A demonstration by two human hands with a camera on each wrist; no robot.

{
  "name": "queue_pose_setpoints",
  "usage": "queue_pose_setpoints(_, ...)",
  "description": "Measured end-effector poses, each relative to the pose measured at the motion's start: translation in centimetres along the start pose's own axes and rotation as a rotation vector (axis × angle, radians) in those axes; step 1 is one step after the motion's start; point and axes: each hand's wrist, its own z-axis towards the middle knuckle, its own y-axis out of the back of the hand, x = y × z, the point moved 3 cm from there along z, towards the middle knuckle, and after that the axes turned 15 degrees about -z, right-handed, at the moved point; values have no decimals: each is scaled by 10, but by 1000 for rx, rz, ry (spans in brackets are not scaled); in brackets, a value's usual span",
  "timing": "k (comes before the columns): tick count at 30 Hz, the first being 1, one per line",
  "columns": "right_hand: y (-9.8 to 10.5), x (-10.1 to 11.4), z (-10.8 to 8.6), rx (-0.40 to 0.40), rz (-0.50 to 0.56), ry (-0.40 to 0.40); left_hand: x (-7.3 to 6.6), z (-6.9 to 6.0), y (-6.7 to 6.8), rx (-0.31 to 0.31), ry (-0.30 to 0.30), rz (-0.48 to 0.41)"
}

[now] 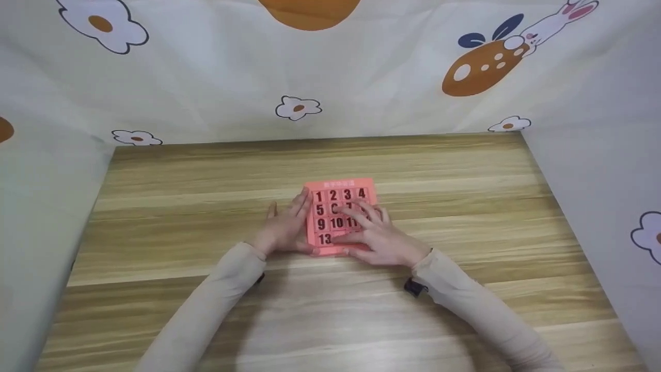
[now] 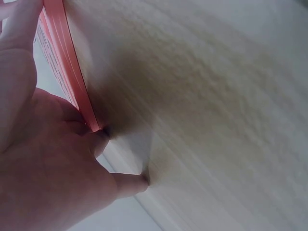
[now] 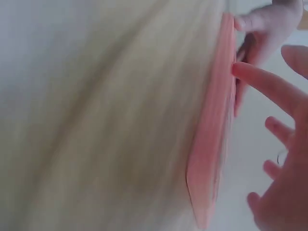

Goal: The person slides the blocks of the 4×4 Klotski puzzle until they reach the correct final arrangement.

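A pink sliding number puzzle (image 1: pixel 335 223) lies flat on the wooden table, its black numerals facing up. Tiles 1 to 4 fill the top row, and 13 shows at the lower left. Along the puzzle's left side rests my left hand (image 1: pixel 284 227), fingers extended and thumb at the near left corner. The left wrist view shows its little finger touching the tabletop. My right hand (image 1: pixel 384 240) spreads its fingers over the right-hand tiles, hiding several of them. In the right wrist view its thumb (image 3: pixel 262 82) meets the puzzle's near edge, while the other fingers are raised.
The wooden tabletop (image 1: pixel 206 186) extends around the puzzle on every side. Behind it hangs a pale cloth (image 1: pixel 217 77) printed with flowers, carrots and a rabbit. More pale cloth walls stand at left and right. A small black object (image 1: pixel 414 287) sits under the right wrist.
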Motion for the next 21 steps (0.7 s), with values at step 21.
queue_pose_setpoints(21,6,-15,-25,-83,24,-32,0,-2,1,-22,-9,-11)
